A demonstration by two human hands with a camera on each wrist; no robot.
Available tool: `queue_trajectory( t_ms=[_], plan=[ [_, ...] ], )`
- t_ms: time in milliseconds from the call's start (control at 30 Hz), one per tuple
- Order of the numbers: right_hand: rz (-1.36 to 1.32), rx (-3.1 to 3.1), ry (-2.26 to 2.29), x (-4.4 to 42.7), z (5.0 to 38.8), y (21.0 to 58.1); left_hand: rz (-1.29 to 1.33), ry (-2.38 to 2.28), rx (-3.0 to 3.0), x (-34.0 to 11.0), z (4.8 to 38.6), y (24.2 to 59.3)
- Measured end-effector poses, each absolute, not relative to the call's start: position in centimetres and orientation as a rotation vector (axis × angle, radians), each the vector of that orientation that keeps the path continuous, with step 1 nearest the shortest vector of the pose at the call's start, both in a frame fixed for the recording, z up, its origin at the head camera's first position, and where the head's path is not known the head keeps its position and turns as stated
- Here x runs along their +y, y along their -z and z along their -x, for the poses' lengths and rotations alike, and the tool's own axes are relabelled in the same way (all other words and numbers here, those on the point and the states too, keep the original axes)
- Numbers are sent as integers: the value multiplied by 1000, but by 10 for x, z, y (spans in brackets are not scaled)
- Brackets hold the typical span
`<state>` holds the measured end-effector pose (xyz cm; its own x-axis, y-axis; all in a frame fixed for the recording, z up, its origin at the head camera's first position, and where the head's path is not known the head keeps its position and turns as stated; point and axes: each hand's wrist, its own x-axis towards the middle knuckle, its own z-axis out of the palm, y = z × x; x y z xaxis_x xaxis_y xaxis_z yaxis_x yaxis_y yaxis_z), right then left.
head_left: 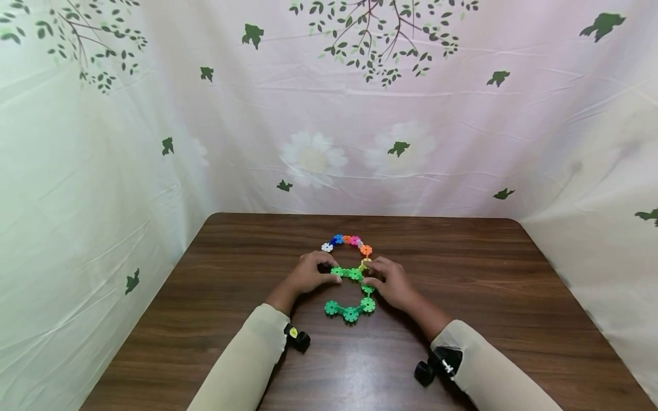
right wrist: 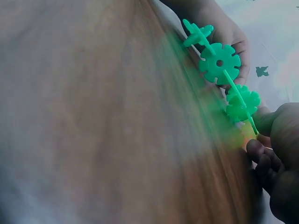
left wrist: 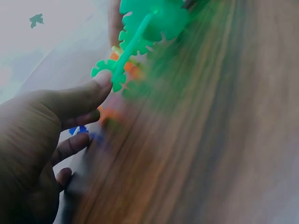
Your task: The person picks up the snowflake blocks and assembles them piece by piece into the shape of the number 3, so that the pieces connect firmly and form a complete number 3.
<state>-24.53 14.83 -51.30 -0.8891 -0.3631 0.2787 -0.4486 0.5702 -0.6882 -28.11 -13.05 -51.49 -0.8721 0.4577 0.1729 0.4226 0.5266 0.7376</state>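
Note:
A chain of interlocking flower-shaped plastic discs (head_left: 350,314) lies on the table in a curvy, 3-like shape. Its far arc runs from a white disc (head_left: 327,247) through blue, orange and pink to yellow; its middle and near parts are green. At the left end of the middle row, my left hand (head_left: 307,274) pinches a green disc (head_left: 336,272) between thumb and fingers. Opposite, my right hand (head_left: 393,284) grips the chain where yellow meets green. In the right wrist view, thumb and fingers partly cover the discs there, with green discs (right wrist: 219,63) stretching beyond.
The brown wood-grain table (head_left: 216,285) extends around the chain on all sides. Pale curtains (head_left: 344,114) printed with leaves, birds and flowers hang behind it and at both sides. Each wrist carries a small black camera (head_left: 424,373).

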Motion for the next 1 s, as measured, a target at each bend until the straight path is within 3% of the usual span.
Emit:
queue_trajectory(
  t_ms=[1000],
  plan=[
    [-552, -2693, -1190, 158, 254, 514, -611, -1130, 2907, -95, 280, 512]
  ],
)
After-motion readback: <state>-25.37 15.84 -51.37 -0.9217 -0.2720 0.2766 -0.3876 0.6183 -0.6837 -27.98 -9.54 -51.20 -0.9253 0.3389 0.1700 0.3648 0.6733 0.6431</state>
